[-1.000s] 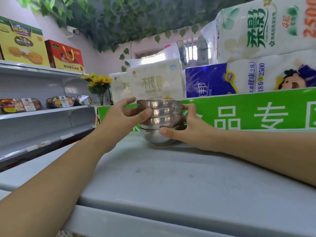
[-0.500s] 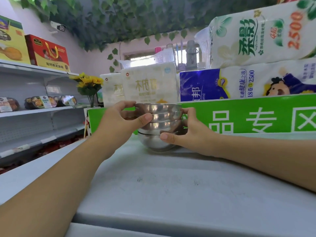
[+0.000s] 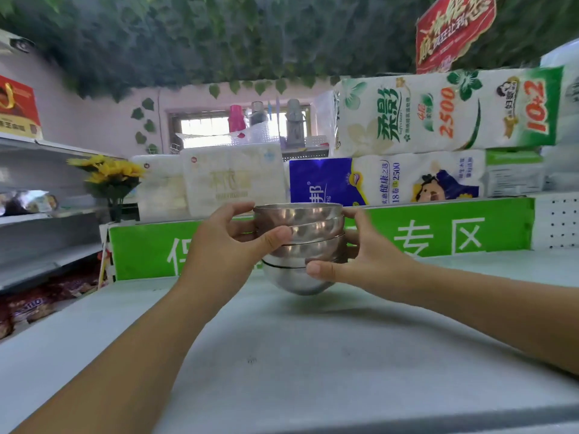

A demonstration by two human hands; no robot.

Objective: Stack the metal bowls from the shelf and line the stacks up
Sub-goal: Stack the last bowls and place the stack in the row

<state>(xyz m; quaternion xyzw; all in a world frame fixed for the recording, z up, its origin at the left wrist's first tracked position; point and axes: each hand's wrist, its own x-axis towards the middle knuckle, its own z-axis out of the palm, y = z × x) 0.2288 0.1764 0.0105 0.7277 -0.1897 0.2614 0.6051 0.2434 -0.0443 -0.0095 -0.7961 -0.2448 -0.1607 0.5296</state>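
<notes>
The left hand [image 3: 232, 242] and right hand [image 3: 368, 260] grip the stack of metal bowls [image 3: 302, 233] from its two sides, thumbs in front, most other fingers hidden behind it.

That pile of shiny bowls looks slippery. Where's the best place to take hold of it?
Probably from both sides at once, as the left hand and right hand do: thumbs in front, fingers behind. The stack of bowls has smooth, rounded walls, so its projecting rims give the best purchase.

Bowl stack [image 3: 313, 222] on pale shelf [image 3: 313, 355]
</notes>
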